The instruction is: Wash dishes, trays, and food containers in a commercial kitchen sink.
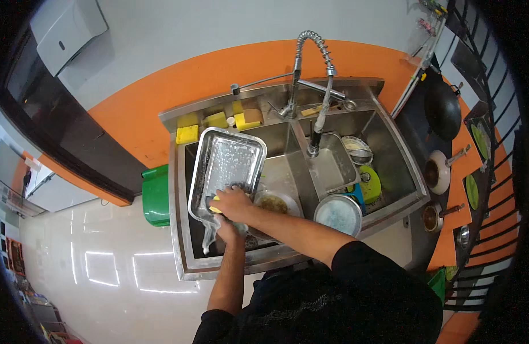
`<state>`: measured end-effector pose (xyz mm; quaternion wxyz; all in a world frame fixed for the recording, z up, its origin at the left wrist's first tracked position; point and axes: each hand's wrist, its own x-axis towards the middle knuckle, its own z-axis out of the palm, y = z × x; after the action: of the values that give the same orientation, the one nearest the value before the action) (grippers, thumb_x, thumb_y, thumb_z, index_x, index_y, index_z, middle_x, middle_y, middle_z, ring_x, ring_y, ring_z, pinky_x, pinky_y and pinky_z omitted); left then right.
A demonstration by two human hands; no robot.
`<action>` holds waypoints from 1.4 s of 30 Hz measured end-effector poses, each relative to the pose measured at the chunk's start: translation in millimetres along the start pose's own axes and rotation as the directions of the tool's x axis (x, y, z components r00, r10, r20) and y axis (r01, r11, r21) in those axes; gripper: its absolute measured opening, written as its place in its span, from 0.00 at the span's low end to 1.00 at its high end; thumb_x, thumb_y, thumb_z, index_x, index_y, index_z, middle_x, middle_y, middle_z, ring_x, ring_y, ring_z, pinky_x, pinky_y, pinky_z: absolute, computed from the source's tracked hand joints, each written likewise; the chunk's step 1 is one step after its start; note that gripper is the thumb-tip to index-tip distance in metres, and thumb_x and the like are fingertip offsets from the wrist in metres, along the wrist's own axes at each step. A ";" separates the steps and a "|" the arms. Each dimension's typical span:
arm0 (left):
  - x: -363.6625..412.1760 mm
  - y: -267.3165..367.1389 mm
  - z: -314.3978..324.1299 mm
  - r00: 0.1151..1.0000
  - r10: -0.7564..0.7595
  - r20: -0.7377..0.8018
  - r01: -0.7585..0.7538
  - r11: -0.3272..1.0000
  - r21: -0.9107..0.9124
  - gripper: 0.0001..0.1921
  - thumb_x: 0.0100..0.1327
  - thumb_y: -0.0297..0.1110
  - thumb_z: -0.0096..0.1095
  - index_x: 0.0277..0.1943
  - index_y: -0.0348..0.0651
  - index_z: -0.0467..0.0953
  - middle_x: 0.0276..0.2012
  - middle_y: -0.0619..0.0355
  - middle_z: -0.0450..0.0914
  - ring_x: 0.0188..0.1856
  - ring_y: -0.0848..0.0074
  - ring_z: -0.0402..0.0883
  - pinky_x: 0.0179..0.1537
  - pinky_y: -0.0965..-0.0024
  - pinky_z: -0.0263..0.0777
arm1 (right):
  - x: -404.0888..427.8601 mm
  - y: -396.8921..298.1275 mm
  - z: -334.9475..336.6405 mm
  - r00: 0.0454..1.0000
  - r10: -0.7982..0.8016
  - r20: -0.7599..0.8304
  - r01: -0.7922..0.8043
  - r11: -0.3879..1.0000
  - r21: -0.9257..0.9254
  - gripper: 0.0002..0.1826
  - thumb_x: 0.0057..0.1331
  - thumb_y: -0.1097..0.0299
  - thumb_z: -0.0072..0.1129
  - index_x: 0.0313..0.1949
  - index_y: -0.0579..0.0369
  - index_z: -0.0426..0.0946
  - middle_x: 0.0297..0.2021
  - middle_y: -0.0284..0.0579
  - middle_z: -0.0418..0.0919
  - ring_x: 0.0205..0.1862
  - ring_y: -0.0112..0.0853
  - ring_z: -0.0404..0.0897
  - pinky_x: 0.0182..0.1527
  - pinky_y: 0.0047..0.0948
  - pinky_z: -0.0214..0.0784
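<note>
A rectangular metal tray (234,157), wet with drops, is tilted over the left basin of the stainless steel sink. My right hand (235,204) presses a yellow sponge (215,204) with a dark side against the tray's near-left inner part. Just below it, my left hand (228,231) grips the near rim of the tray; its fingertips are mostly hidden. A whitish stream of water (210,235) hangs from the tray's near corner. Under the tray and my right forearm, a bowl (273,203) with brownish contents is partly visible in the left basin.
A spring-neck faucet (295,81) rises between the basins. Yellow sponges (187,134) line the back ledge. The right basin holds a metal pan (333,165), a green item (370,182) and a pot of cloudy water (338,217). A green bin (156,195) stands left.
</note>
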<state>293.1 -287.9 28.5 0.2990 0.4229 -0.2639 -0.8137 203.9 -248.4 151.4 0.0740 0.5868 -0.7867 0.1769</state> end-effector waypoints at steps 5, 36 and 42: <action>-11.0 -8.3 11.5 0.997 0.079 0.020 -0.079 0.997 -0.001 0.22 0.72 0.41 0.50 0.56 0.28 0.68 0.48 0.49 0.76 0.45 0.65 0.78 0.49 0.59 0.73 | 16.1 37.1 -21.9 0.990 0.135 -0.033 -0.139 0.977 -0.159 0.14 0.62 0.65 0.51 0.48 0.41 0.75 0.46 0.47 0.73 0.48 0.44 0.76 0.42 0.43 0.71; 0.9 37.6 24.6 0.119 -0.767 0.631 0.729 0.499 0.469 0.17 0.61 0.51 0.56 0.39 0.44 0.73 0.26 0.53 0.77 0.14 0.72 0.70 0.12 0.74 0.58 | 15.1 73.2 -77.3 0.657 0.546 -0.520 0.008 0.684 0.729 0.22 0.65 0.65 0.57 0.57 0.59 0.69 0.44 0.48 0.78 0.46 0.29 0.77 0.49 0.30 0.69; 40.4 41.0 -1.6 0.280 -0.776 0.565 0.741 0.549 0.387 0.21 0.66 0.55 0.45 0.37 0.45 0.72 0.24 0.55 0.75 0.13 0.71 0.67 0.11 0.69 0.58 | 6.1 104.1 13.0 0.537 0.840 -0.076 -0.300 0.274 0.914 0.22 0.62 0.65 0.61 0.54 0.60 0.69 0.45 0.55 0.78 0.46 0.45 0.78 0.47 0.41 0.70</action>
<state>286.5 -344.8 34.2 -0.2540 0.1717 -0.1395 -0.9416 104.4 -232.7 121.4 -0.0565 0.1174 -0.7060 0.6961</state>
